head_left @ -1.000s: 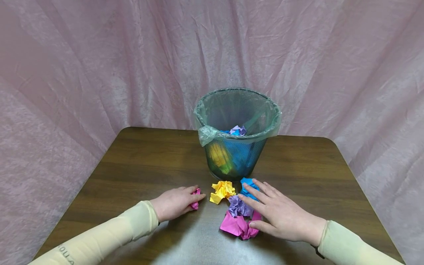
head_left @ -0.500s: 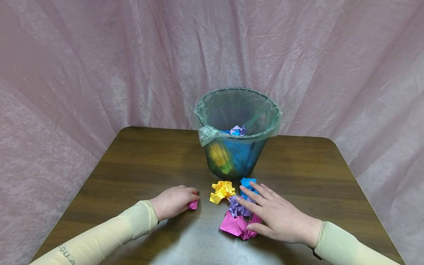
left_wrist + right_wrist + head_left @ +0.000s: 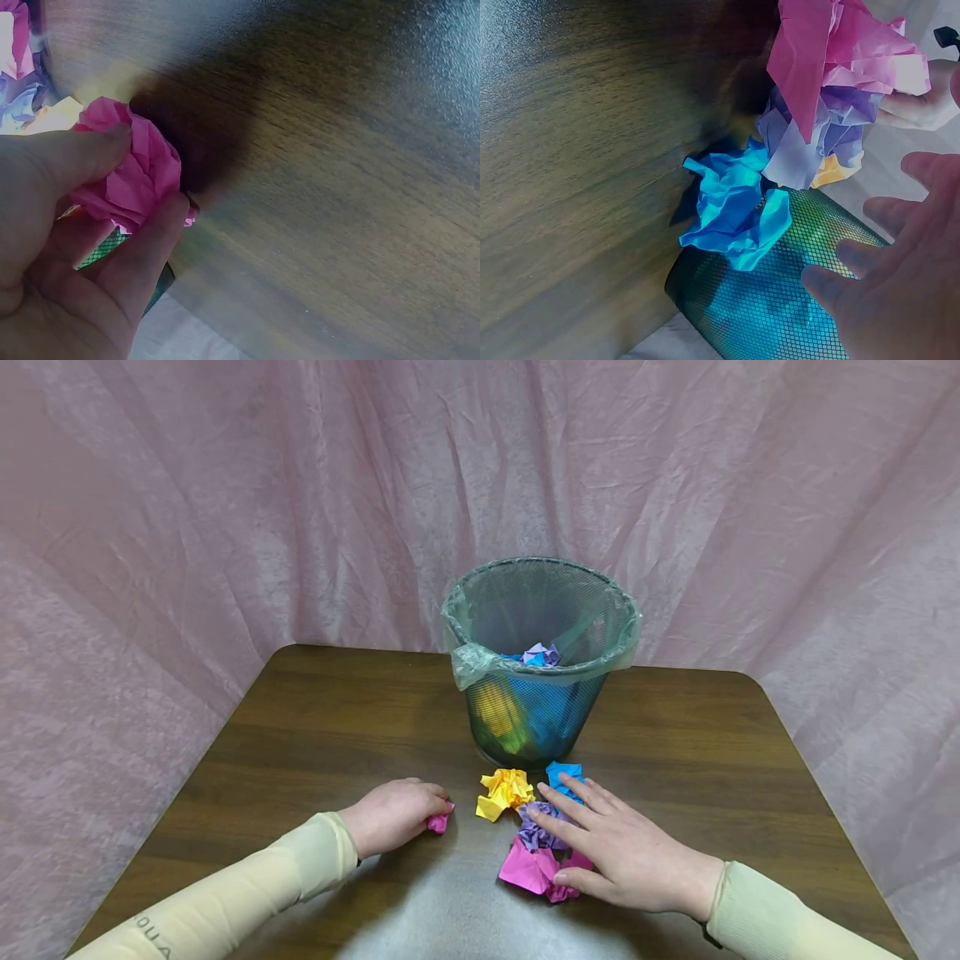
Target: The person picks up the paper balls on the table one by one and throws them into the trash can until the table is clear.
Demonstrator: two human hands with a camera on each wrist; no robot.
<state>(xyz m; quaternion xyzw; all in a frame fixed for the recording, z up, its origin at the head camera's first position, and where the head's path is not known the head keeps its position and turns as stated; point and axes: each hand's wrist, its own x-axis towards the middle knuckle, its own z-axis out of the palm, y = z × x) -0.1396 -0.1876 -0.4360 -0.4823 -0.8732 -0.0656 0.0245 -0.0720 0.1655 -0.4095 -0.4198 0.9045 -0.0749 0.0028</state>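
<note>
My left hand [image 3: 396, 817] pinches a small crumpled pink paper ball [image 3: 135, 172] between thumb and fingers, low over the table's left half. To its right lie a crumpled yellow paper [image 3: 504, 792], a blue one [image 3: 731, 206], a purple one [image 3: 536, 833] and a larger pink one [image 3: 528, 866], bunched close together. Over the right side of this bunch spreads my right hand [image 3: 633, 852], fingers straight and apart, holding nothing. It partly covers the blue, purple and pink papers in the head view; in the right wrist view its fingers appear apart from them.
Just behind the papers stands a mesh wastebasket [image 3: 487, 752] lined with a thin translucent bag [image 3: 471, 667]. Crumpled paper [image 3: 542, 654] in several colours is inside it. The wooden table [image 3: 345, 710] has rounded far corners, and a pink curtain [image 3: 360, 510] hangs around it.
My left thumb and fingers have drawn in around the small pink paper ball. The right hand has shifted slightly left over the bunch. The other papers and the wastebasket stay in place.
</note>
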